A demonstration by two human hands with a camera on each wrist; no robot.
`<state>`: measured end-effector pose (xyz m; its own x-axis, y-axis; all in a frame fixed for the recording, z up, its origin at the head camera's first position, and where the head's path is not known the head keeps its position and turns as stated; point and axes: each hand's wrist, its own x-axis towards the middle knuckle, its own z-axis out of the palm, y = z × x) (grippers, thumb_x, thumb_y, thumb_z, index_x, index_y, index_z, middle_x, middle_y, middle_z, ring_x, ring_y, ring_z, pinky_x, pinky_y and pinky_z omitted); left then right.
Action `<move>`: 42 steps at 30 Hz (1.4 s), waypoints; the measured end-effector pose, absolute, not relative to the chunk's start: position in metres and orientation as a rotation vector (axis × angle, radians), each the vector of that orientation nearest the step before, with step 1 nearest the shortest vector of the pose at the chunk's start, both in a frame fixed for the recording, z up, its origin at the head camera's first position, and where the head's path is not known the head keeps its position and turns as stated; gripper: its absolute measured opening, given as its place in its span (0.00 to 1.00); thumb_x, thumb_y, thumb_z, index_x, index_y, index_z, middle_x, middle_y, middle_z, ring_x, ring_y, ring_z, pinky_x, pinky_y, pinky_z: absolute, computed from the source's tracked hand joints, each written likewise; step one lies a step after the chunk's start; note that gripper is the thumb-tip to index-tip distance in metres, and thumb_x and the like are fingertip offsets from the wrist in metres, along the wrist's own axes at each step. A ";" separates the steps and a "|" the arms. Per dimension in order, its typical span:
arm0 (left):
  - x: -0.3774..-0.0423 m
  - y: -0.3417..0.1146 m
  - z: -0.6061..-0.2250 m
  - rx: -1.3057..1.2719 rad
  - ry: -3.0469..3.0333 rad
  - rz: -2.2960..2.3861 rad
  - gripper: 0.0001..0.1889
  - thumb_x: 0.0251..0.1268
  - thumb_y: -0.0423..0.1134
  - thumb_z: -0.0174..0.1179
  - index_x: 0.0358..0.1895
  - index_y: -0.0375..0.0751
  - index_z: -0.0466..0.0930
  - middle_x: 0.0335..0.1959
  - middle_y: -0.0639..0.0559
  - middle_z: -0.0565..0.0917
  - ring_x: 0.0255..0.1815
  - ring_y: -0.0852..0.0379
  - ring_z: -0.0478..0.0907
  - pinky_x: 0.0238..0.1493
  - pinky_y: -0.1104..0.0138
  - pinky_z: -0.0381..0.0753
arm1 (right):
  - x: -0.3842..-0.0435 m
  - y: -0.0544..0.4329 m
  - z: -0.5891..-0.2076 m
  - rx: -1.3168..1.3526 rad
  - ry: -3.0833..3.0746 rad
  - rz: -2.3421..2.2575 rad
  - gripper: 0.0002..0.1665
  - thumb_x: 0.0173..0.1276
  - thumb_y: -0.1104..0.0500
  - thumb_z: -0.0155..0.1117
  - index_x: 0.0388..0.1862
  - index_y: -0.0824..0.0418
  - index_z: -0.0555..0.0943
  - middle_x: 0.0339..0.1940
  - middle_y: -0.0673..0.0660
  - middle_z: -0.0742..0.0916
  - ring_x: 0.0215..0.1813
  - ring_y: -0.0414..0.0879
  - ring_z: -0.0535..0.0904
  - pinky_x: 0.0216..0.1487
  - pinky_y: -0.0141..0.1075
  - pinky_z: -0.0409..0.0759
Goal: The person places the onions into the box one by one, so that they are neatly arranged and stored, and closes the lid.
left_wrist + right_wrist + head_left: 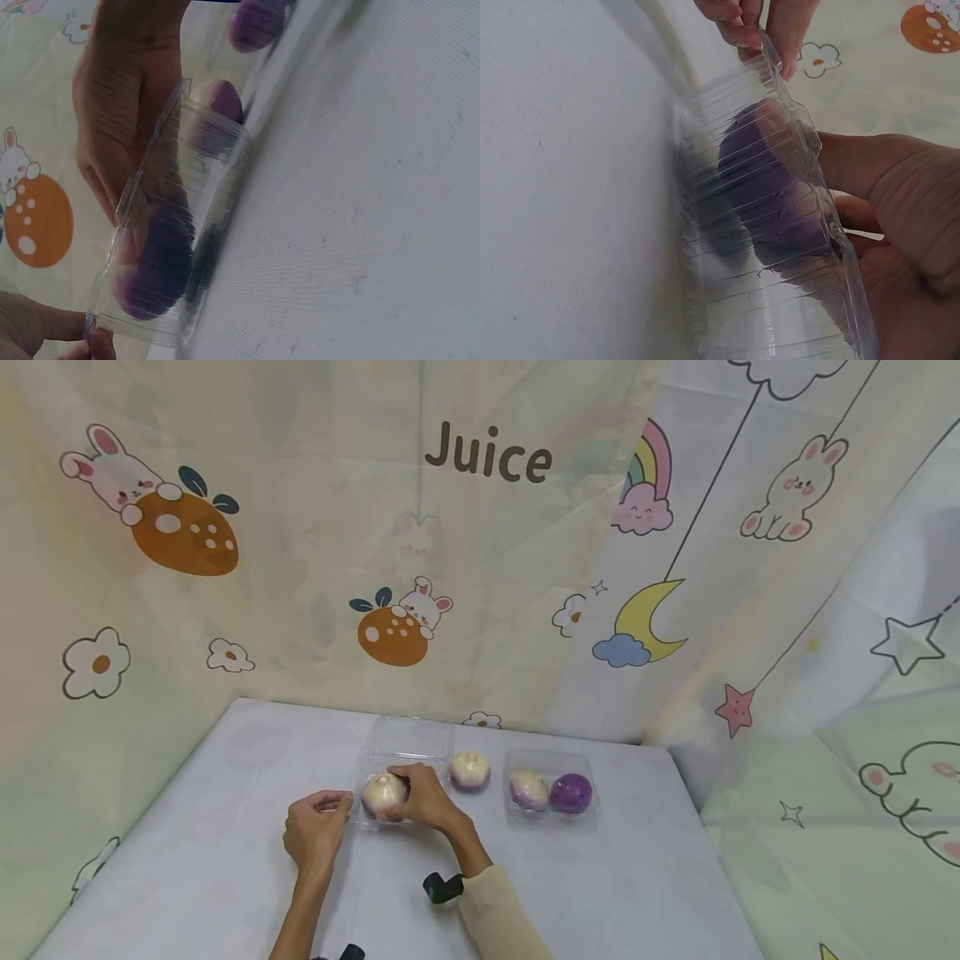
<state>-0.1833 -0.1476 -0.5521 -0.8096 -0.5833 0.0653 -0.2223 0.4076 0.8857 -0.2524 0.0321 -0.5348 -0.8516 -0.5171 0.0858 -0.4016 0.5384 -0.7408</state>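
One left hand [313, 833] pinches the left clear box [410, 742], probably for steadiness, while the right hand [426, 798] grips the ball [381, 795] inside.

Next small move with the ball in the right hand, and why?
I'd probably settle the cream-and-purple ball on the floor of the clear box and release it. The right hand already has it within the walls, the left hand pinches the rim, and a second ball sits outside, seemingly needing that grip next.
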 end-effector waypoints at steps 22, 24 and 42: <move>-0.182 -0.149 -0.555 0.693 -2.311 -1.375 0.09 0.70 0.38 0.72 0.40 0.35 0.94 0.31 0.40 0.94 0.21 0.63 0.84 0.34 0.65 0.71 | -0.253 0.030 -0.538 -0.752 2.576 -1.255 0.45 0.59 0.53 0.90 0.72 0.69 0.82 0.63 0.63 0.91 0.55 0.40 0.87 0.57 0.25 0.85; -0.184 -0.148 -0.555 0.695 -2.313 -1.375 0.09 0.70 0.39 0.72 0.40 0.35 0.94 0.31 0.41 0.94 0.21 0.63 0.84 0.34 0.65 0.71 | -0.254 0.030 -0.537 -0.756 2.586 -1.235 0.46 0.59 0.52 0.89 0.72 0.69 0.81 0.65 0.63 0.91 0.57 0.40 0.87 0.58 0.25 0.85; -0.183 -0.148 -0.552 0.682 -2.309 -1.378 0.08 0.70 0.37 0.71 0.40 0.35 0.94 0.32 0.39 0.94 0.21 0.64 0.84 0.35 0.65 0.71 | -0.254 0.029 -0.533 -0.781 2.603 -1.206 0.46 0.58 0.49 0.90 0.71 0.69 0.83 0.63 0.62 0.92 0.52 0.38 0.83 0.51 0.24 0.82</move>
